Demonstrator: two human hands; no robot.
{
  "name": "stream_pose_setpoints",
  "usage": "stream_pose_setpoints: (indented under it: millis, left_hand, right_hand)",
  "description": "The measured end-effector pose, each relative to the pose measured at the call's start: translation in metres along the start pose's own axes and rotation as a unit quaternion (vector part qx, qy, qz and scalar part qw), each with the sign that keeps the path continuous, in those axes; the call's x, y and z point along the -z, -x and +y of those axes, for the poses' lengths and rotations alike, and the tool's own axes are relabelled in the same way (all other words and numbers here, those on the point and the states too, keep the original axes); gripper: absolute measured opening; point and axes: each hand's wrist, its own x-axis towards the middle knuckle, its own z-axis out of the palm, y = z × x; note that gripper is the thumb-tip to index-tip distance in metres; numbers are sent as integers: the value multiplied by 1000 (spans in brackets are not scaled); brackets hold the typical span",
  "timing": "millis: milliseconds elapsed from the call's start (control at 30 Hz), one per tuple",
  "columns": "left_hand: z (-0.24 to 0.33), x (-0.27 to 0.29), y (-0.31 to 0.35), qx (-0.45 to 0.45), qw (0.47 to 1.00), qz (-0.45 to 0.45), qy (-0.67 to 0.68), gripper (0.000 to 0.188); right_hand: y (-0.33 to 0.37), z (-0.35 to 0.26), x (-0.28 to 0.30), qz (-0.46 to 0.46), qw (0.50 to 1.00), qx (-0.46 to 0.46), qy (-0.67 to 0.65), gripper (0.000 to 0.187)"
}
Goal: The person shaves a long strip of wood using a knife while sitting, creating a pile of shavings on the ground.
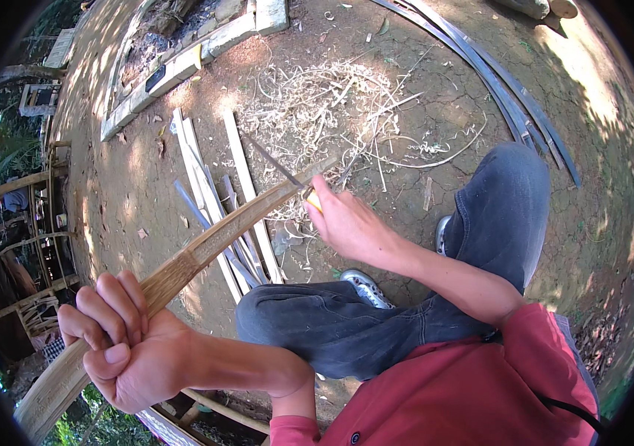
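A long split bamboo strip [209, 241] runs slantwise from the lower left up to the middle of the view. My left hand [135, 346] is closed round its near part, thumb folded over the fingers. Close to the far end of the strip, my right hand [347, 223] grips a knife [276, 163] by its yellow handle. The dark blade points up and left and lies across the strip, seemingly touching it. Most of the handle is hidden in my fingers. Beyond the strip's end, a heap of pale curled shavings [317, 97] covers the ground.
Several cut bamboo slats [246, 178] lie on the ground left of my knees. Longer bamboo strips [510, 82] curve along the upper right. A stone-edged bed [217, 44] with a dark phone-like object [156, 78] on its rim is at the upper left. A wooden fence [31, 245] stands far left.
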Motion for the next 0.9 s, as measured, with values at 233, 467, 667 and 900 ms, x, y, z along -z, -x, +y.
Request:
stream_pose_setpoints:
  millis: [233,467,667,900]
  left_hand:
    - [-17,11,-2,-82,993,-46,68,25]
    - [-18,7,-11,-96,995,9,27,20]
    - [-21,26,-18,-78,997,-8,14,26]
    - [-18,26,-19,-77,997,-6,-6,25]
  right_hand:
    - [21,-10,5,17,995,87,41,34]
    - [13,17,-10,13,995,75,58,41]
    - [12,4,-7,-41,999,-2,21,45]
    - [12,8,-17,-21,999,49,5,40]
